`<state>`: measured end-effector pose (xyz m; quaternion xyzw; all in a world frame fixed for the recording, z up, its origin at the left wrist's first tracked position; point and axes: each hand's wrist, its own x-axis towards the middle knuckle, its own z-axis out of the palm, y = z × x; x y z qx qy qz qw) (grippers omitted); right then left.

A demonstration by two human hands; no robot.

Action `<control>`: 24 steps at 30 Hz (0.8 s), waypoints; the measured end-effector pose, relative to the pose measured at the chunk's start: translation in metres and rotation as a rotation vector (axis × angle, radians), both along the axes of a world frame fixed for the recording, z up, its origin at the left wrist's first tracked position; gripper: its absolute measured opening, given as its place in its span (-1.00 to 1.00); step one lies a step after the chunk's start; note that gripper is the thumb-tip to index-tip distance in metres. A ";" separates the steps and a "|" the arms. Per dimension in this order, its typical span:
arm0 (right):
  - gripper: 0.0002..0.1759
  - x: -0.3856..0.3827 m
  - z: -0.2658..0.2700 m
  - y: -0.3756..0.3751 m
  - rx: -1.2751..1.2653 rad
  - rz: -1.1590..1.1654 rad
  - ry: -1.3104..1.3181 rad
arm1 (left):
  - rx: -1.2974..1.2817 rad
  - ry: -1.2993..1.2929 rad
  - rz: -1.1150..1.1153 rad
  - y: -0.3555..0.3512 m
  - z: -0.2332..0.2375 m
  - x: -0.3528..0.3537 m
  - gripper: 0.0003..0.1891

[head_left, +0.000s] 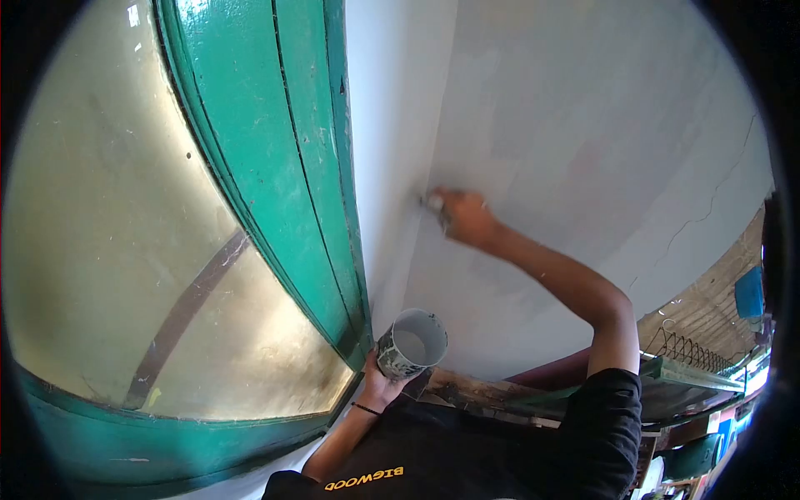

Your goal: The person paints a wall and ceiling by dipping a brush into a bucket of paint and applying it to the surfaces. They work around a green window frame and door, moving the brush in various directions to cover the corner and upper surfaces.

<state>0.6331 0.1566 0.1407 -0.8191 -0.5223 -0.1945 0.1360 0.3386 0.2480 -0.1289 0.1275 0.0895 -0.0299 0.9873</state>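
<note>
My left hand [383, 385] is wrapped round a paint-smeared cup [402, 358], holding it low by the wall corner. Its open mouth faces me, and pale grey-white paint [421, 343] shows inside. Up at the corner, the fingers of my right hand [468, 218] are closed on what looks like a small paintbrush [432, 201]. Motion smears the brush, and its tip is against or very close to the pale wall [533, 125]. Whether the bristles touch cannot be made out.
Left of the corner stand a green wooden frame [242, 125] and a yellowish glazed panel [92, 208]. A crack [688, 222] runs down the wall at right. Below it are a wire rack [687, 354], a green-edged shelf [692, 375] and a blue container [749, 292].
</note>
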 end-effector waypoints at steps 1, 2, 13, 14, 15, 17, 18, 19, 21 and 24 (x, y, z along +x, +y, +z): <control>-0.41 0.000 0.037 0.000 0.082 -0.064 -0.010 | -0.013 0.000 0.010 -0.001 0.000 0.001 -0.17; -0.34 0.007 0.070 0.000 0.153 -0.075 -0.008 | -0.027 -0.003 0.020 -0.002 0.000 0.004 -0.17; -0.52 0.008 0.256 -0.012 0.406 0.276 -1.068 | -0.003 0.005 0.037 0.000 0.004 0.008 -0.19; -0.64 0.007 0.230 -0.012 0.372 0.220 -1.002 | -0.014 0.001 0.040 -0.001 0.002 0.007 -0.20; -0.69 0.011 0.199 -0.012 0.322 0.204 -1.006 | -0.023 0.013 0.038 -0.001 0.004 0.004 -0.20; -0.78 0.017 0.126 -0.011 0.260 0.189 -0.964 | -0.038 0.033 0.034 0.002 0.012 0.000 -0.19; -0.83 0.015 0.085 -0.012 0.244 0.191 -0.915 | -0.088 0.012 0.021 0.003 0.010 -0.002 -0.18; -0.84 0.010 0.047 -0.014 0.205 0.195 -0.839 | -0.137 -0.008 0.009 0.006 0.005 -0.004 -0.18; -0.87 0.000 -0.025 -0.017 0.156 0.198 -0.702 | -0.208 -0.044 0.002 0.011 0.001 -0.008 -0.16; -0.88 -0.019 -0.122 -0.019 0.122 0.216 -0.504 | -0.257 -0.056 0.014 0.013 0.001 -0.016 -0.15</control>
